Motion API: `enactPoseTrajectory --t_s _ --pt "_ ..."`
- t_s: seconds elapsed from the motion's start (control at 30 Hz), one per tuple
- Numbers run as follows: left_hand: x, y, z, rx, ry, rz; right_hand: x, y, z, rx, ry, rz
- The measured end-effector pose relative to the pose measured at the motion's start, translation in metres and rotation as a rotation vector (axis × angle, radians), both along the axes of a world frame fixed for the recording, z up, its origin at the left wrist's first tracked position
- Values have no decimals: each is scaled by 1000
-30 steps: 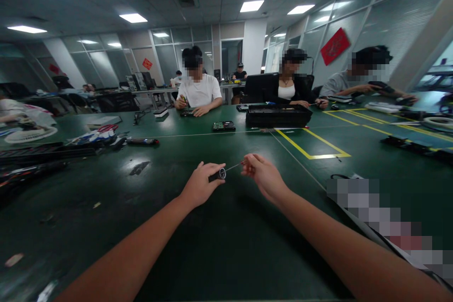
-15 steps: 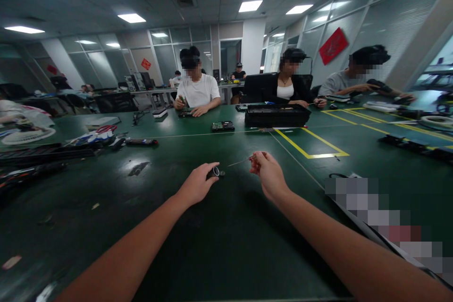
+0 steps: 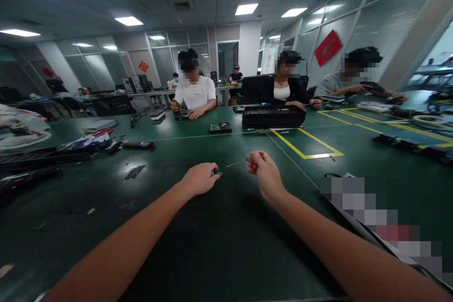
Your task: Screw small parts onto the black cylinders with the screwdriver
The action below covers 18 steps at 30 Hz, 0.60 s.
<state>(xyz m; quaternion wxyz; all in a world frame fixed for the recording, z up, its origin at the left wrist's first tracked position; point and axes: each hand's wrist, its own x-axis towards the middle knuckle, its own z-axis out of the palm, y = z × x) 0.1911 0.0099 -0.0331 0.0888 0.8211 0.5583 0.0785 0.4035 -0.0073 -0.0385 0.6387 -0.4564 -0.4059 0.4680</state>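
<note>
My left hand [image 3: 198, 178] rests on the green table [image 3: 212, 245], fingers curled around a small dark cylindrical part [image 3: 216, 174] that mostly hides under them. My right hand [image 3: 264, 173] is closed in a pinch on a thin screwdriver [image 3: 238, 162] with a red handle; its metal shaft points left toward the part, its tip a short way off. Both forearms stretch out from the bottom of the view.
Three people sit across the table, working. A black tray [image 3: 273, 116] and a circuit board [image 3: 220, 128] lie near them. Cables and tools [image 3: 95, 141] are piled at the left. Yellow tape [image 3: 306, 144] marks a square at the right.
The screwdriver tip has drawn back out of the dark part and lifted slightly. My left hand has lowered the part to the table and closed more over it.
</note>
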Motion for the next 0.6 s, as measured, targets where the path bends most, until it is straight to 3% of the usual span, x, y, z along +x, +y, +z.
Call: enactPoseTrajectory --t_s 0.17,0.37,0.47,0.6 --pt "12 17 -12 -4 128 -41 0 2 -1 -3 -16 3" --pt "4 18 -11 -11 111 -52 0 3 -4 2 -6 20" --pt "-8 17 -9 -3 -24 -21 0 1 -3 -4 -6 27" --pt "-34 23 -2 -11 -413 106 0 2 -3 0 -2 32"
